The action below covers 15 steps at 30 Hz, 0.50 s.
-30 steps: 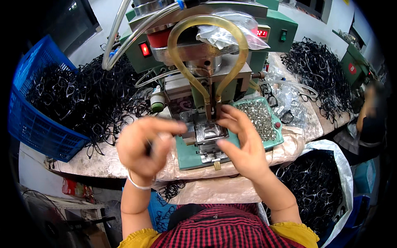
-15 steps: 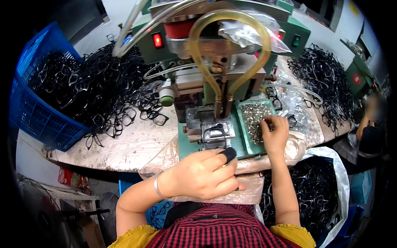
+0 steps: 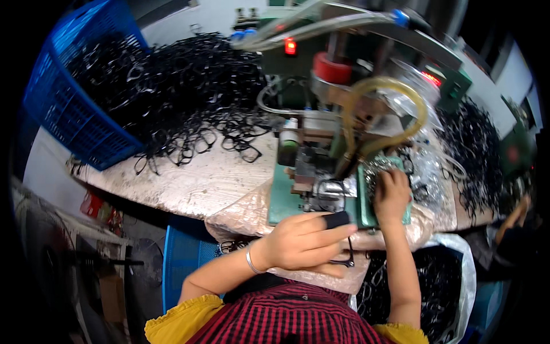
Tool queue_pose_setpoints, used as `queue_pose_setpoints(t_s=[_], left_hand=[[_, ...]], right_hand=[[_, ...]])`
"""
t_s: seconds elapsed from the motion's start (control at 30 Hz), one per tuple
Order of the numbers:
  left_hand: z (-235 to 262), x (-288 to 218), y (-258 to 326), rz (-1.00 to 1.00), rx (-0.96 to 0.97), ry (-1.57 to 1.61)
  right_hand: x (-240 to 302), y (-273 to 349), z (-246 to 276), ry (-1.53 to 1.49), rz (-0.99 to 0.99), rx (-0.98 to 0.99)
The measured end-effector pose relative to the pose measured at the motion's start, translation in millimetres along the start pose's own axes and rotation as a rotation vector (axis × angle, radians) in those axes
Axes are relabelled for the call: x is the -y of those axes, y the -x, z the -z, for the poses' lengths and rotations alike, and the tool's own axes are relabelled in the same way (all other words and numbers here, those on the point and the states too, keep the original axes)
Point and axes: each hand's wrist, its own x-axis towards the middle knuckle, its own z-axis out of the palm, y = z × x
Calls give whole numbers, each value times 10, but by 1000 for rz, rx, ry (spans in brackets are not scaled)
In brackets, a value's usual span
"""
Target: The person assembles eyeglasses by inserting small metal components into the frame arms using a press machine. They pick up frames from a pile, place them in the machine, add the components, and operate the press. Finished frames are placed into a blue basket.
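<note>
My left hand (image 3: 306, 241), with a black sleeve on one finger, is in front of the press fixture. Its fingers are pressed together, and a black eyeglass frame (image 3: 348, 258) sticks out past the fingertips and thumb. Over the green tray (image 3: 368, 206) of small shiny metal parts (image 3: 375, 167), my right hand (image 3: 393, 195) has its fingers curled down into the parts; the fingertips are partly hidden. Another dark eyeglass frame (image 3: 332, 188) lies in the metal fixture (image 3: 314, 198), below the press head of the green machine.
A blue crate (image 3: 86, 123) and a large heap of black eyeglass frames (image 3: 189, 80) lie left on the worktable (image 3: 189, 186). More frames fill a white-edged sack (image 3: 467, 286) at lower right. A yellowish hose (image 3: 423, 106) loops before the press. Another person's arm (image 3: 518, 212) shows far right.
The view has swung left, so the machine now sits further right. My right hand has moved deeper over the tray. More of the eyeglass frame at my left hand shows.
</note>
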Motion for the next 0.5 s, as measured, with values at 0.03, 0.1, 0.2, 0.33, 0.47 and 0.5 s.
queue_pose_setpoints(t_s=[0.03,0.1,0.2,0.33,0.47,0.5], left_hand=[[-26,18,392,118,-108,0],[68,104,580,606,-292,-272],[44,803,664,967,-291,-257],[-93,1535,706,1157,8,-412],[539,1485,505,641,-649,-687],[686,1453,449,653,-626,-675]], right_hand=[[-101,71,-18,-73,-35,-72],[-128,181,37,-231,-145,-134],[85,170,144,-399,-171,-106],[281,42,176,-495,-237,-76],[70,274,192,-788,-478,-66],[50,283,213,-805,-474,-39]])
